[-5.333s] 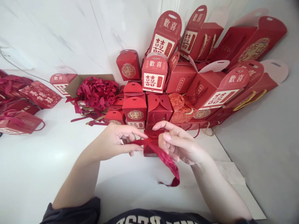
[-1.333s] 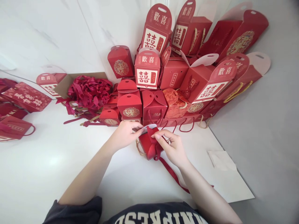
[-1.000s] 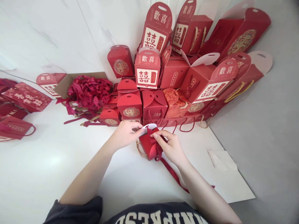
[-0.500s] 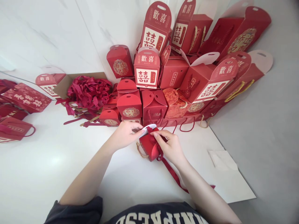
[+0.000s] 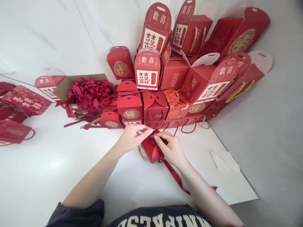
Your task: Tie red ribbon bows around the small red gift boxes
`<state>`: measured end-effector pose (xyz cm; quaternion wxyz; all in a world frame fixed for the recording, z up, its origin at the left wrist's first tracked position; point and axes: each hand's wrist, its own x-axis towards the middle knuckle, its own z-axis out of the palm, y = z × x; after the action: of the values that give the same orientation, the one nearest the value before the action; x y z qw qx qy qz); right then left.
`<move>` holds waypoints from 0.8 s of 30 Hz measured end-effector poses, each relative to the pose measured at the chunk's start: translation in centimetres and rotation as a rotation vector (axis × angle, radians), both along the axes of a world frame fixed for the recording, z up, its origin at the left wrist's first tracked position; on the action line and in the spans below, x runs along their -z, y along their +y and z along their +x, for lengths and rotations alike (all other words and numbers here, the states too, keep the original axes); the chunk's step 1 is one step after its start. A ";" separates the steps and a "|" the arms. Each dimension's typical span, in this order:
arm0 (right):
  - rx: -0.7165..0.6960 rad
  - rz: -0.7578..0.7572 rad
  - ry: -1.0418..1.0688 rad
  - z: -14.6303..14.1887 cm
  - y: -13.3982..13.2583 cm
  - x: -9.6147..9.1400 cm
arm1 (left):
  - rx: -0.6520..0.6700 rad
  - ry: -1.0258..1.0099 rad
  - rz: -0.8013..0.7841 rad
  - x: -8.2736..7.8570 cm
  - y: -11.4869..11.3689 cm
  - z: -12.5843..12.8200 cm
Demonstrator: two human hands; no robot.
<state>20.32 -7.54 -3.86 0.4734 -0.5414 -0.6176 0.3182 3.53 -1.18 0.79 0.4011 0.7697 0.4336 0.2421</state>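
Observation:
A small red gift box (image 5: 151, 149) with a twisted tan cord handle (image 5: 141, 154) stands on the white table in front of me. My left hand (image 5: 132, 138) pinches the box's top flap between thumb and fingers. From the right, my right hand (image 5: 170, 147) has its thumb and forefinger closed at the same flap, where a dark red ribbon passes; the fingers partly hide what they grip. The ribbon (image 5: 174, 175) loops beside the box and trails across the table under my right forearm.
Stacked red gift boxes (image 5: 148, 74) stand along the back. An open cardboard box (image 5: 64, 88) of tangled red ribbons (image 5: 88, 94) is at the back left. More red boxes (image 5: 28, 99) lie far left. A folded white sheet (image 5: 224, 160) lies near the right edge.
My left hand has moved slightly right, tilting the flap inward and down, so its white inner face no longer shows. My right hand stays almost in place.

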 end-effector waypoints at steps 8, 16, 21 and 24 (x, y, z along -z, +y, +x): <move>-0.008 0.006 0.038 0.1 -0.1 0.2 | 0.042 0.037 0.165 0.0 -0.1 -0.1; 0.004 -0.019 0.132 1.1 -1.1 -0.9 | -0.208 -0.143 0.147 -2.0 -0.3 -1.4; 0.102 -0.158 0.150 3.7 -3.0 -0.9 | -0.460 -0.370 0.150 -4.4 0.0 -3.4; 0.082 -0.288 0.058 4.8 -4.3 -0.1 | -0.506 -0.432 0.200 -4.7 0.5 -4.5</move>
<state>25.13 -11.80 -3.76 0.4211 -0.6192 -0.5289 0.3995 -0.93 -0.66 5.49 0.3336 0.6043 0.4899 0.5324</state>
